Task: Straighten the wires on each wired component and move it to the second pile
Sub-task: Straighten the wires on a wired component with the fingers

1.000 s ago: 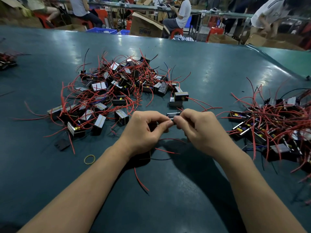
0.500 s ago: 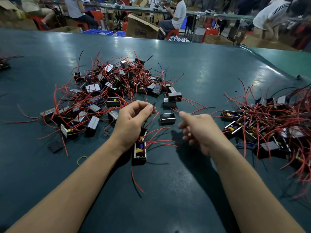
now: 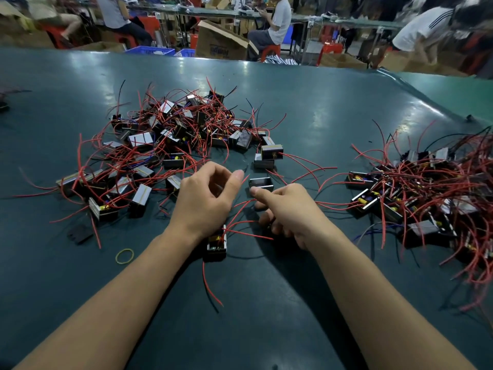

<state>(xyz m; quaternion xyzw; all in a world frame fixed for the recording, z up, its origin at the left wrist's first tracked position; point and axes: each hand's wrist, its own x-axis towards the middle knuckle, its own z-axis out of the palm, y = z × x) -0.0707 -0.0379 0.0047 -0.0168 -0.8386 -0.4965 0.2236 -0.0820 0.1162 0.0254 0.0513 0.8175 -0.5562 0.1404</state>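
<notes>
— Where was the part she was working on?

— A small black box (image 3: pixel 216 243) with yellow bits inside lay on the green table (image 3: pixel 306 108), near the middle, just under the left wrist. Its red wires (image 3: pixel 241 222) fanned out to the right, toward the right hand, and one more red wire trailed off its near end.

— And the left hand (image 3: pixel 206 198)?

— It hovered above the box with fingers curled and the thumb stretched out to the right. Whether it pinched a wire I could not tell; nothing plainly showed between the fingertips.

— The right hand (image 3: pixel 289 212)?

— Its fingers were curled too, thumb pointing left toward the other thumb, the two apart. The red wires ran under its knuckles. I could not tell if it gripped one.

— The piles?

— The big tangled pile (image 3: pixel 165 145) of boxes and red wires sat to the left and farther off. The second pile (image 3: pixel 426 196) lay at the right, well apart from it. One lone black box (image 3: pixel 261 183) sat between the two thumbs and a little beyond.

— Anything else on the table?

— A yellow rubber band (image 3: pixel 124 256) lay left of the left forearm, and a flat black piece (image 3: pixel 80 234) lay farther left of it. Beyond the table's far edge people sat on red stools near a cardboard box (image 3: pixel 221 44).
</notes>
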